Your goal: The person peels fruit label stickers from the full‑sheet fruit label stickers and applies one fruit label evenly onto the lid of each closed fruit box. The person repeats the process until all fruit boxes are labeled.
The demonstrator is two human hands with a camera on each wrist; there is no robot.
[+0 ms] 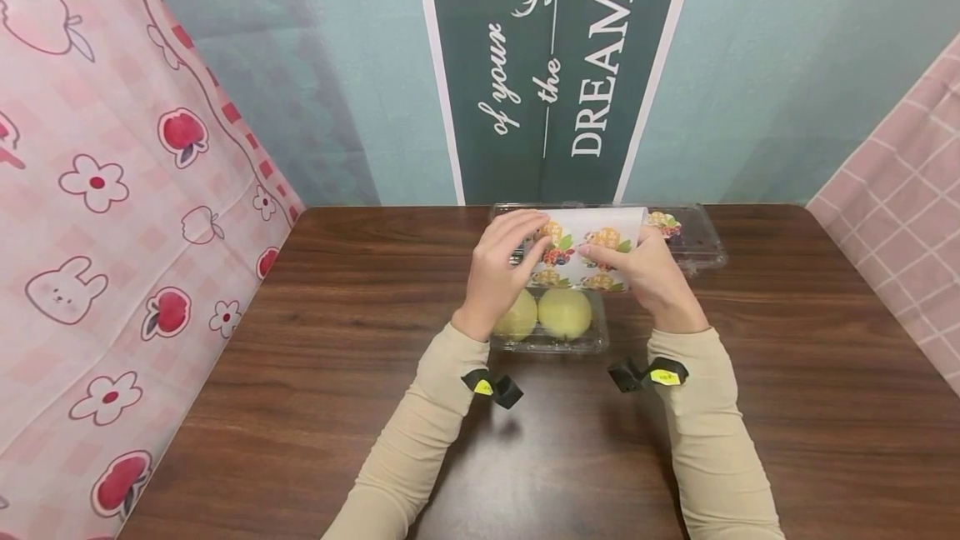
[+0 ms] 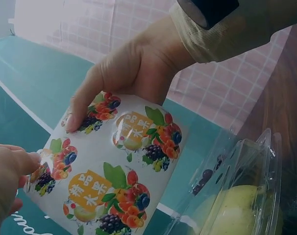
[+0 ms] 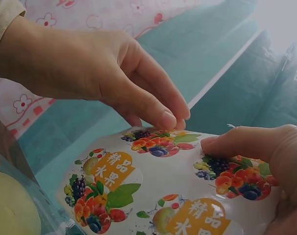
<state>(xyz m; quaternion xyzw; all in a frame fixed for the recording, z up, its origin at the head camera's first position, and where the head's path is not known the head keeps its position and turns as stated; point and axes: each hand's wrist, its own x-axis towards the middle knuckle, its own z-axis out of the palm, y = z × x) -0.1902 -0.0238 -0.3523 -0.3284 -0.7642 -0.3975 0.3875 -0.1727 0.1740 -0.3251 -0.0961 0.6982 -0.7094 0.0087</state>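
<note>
A white sheet of fruit-print stickers [image 1: 600, 217] is held up over the table between both hands. My right hand [image 1: 660, 273] grips its right side, thumb across the printed face. At the opposite edge, my left hand [image 1: 498, 265] pinches the sheet by a sticker; in the right wrist view the left thumb and forefinger [image 3: 165, 119] meet there. Whether that sticker is lifting cannot be seen. Below the sheet sits a clear plastic clamshell box [image 1: 551, 347] with pale green round fruits [image 1: 565, 312], two of them visible; the sheet hides its back part.
Behind the sheet lies another clear plastic box [image 1: 701, 240] with a fruit sticker [image 1: 664, 225] on it, near the far edge of the brown wooden table [image 1: 337, 340]. A green cloth [image 1: 337, 65] hangs behind, with pink patterned cloths [image 1: 97, 232] at the sides.
</note>
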